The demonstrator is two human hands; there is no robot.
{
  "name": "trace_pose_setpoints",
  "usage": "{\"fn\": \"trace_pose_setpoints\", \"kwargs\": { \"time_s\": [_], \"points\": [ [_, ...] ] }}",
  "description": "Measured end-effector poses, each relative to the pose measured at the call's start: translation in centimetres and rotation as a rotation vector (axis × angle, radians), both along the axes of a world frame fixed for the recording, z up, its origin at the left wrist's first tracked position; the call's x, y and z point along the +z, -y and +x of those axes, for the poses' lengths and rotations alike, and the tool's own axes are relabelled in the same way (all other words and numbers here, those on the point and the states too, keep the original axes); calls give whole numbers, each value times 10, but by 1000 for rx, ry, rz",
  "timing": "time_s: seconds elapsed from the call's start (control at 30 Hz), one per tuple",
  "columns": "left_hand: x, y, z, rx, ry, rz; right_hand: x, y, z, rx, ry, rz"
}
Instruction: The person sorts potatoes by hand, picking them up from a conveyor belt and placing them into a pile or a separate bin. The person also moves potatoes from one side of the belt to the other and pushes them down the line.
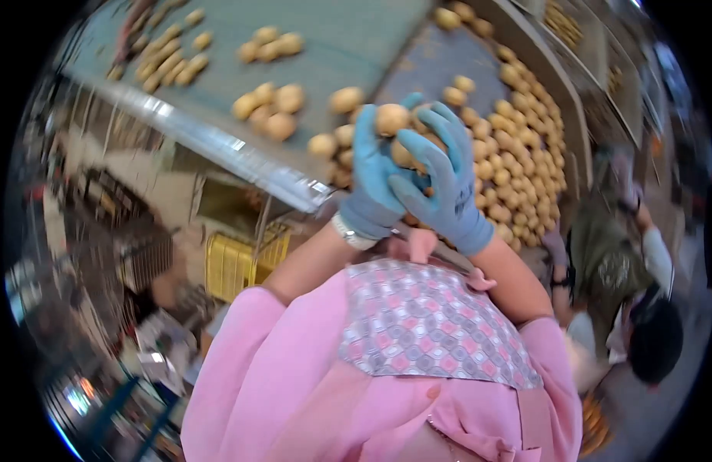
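My left hand [374, 185], in a blue glove, is closed round the left side of some potatoes. A pale yellow potato [392, 120] shows between my hands near the fingertips. My right hand [447, 181], gloved in blue too, curls its fingers over another potato [404, 154], partly hidden behind them. Both hands meet close together in front of my chest. Just left of my left hand, several loose potatoes [323, 145] lie on the green belt [333, 46]. To the right of my right hand is a large heap of potatoes [518, 169].
A metal rail [217, 142] edges the belt on the left, and a curved side wall [568, 85] bounds the heap. More potato clusters [271, 45] lie further up the belt. A yellow crate [237, 262] stands below left. Another person [618, 269] works at the right.
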State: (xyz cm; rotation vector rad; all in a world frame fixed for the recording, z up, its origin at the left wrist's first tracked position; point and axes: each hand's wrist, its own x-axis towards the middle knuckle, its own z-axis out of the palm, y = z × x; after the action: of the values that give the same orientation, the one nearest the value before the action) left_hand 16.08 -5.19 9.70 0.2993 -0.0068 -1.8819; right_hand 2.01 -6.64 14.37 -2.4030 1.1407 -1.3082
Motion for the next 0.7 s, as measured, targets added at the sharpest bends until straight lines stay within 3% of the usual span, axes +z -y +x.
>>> {"fn": "trace_pose_setpoints", "kwargs": {
  "time_s": [0.07, 0.17, 0.27, 0.37, 0.4, 0.47, 0.53, 0.6, 0.7],
  "points": [
    [27, -25, 22, 142, -161, -34, 0, -10, 45, 143, 33, -189],
    [54, -60, 65, 383, -307, -79, 27, -22, 100, 390, 99, -241],
    [72, -102, 108, 647, -58, -112, 29, -40, 158, 668, 114, -245],
    [5, -143, 171, 851, -147, -277, 15, -52, 234, 979, 73, -70],
    [-16, -157, 199, 882, -133, -314, -8, -56, 262, 1005, 22, -59],
    [-106, -178, 261, 810, -76, -196, -60, -62, 304, 931, -95, -2],
    [-175, -206, 275, 1009, 151, 369, -81, -81, 296, 911, -97, 27],
    [-185, -248, 257, 1007, -231, 777, -61, -81, 271, 959, -148, 59],
    [-233, -302, 200, 967, -41, 732, -39, -86, 191, 1000, -167, 156]
  ]
}}
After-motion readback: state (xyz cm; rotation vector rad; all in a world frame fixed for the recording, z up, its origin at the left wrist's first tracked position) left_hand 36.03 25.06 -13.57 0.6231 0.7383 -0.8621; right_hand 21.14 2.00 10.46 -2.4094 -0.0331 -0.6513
